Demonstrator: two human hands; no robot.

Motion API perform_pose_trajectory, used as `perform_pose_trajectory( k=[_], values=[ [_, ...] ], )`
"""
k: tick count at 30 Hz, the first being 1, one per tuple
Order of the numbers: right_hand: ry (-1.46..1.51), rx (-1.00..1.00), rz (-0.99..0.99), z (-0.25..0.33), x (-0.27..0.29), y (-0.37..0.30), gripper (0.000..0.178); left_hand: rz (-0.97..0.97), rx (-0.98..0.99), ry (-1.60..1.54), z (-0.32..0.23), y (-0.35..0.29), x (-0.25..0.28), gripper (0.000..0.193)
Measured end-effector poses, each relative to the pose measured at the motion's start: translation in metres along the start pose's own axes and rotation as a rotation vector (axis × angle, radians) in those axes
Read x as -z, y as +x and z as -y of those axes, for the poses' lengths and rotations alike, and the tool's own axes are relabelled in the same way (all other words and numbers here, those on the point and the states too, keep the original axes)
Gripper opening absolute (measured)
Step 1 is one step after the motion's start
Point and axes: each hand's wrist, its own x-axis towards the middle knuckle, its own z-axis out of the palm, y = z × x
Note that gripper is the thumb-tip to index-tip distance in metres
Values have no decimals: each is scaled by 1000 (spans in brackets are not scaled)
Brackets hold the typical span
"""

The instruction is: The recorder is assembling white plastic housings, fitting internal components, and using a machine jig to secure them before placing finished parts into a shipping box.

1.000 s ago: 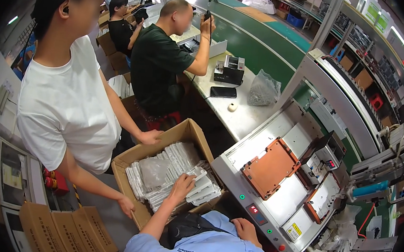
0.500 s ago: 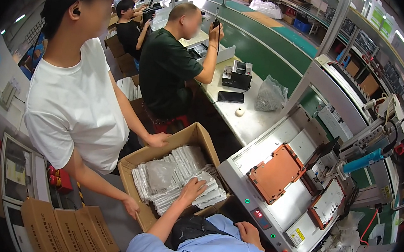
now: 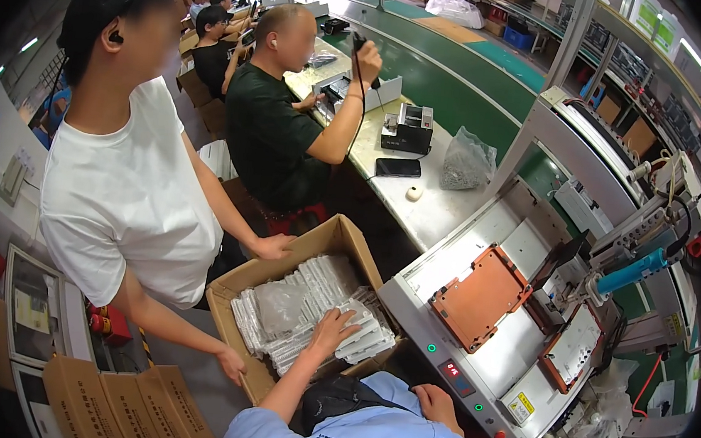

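A brown cardboard carton stands open in front of me, filled with stacked thin white pieces in rows. A clear plastic bag lies over some of them. My left hand rests on top of the white pieces, fingers spread, gripping nothing that I can see. Close to my blue shirt, beside the machine's front edge, is my right hand; its fingers are too foreshortened to read, and nothing shows in it. A co-worker's two hands touch the carton's rim and side.
At right, a white machine holds an orange-brown fixture plate and a second fixture. Behind it, a worktable bears a phone, a black device and a bag of small parts. Folded cardboard lies at lower left. Co-workers sit further back.
The fingers of my left hand have spread slightly over the white pieces. The seated co-worker in dark green has turned and shifted the raised handheld tool. The carton stays in place.
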Motion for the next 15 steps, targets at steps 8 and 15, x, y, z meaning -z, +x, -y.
perform_pose_trajectory(
  k=[8,15],
  values=[
    [-13,7,5,-1,0,1,27,51,-4,8,2,-5,-2,27],
    [-20,-4,16,0,1,2,27,-164,12,5,11,1,8,23]
  ],
)
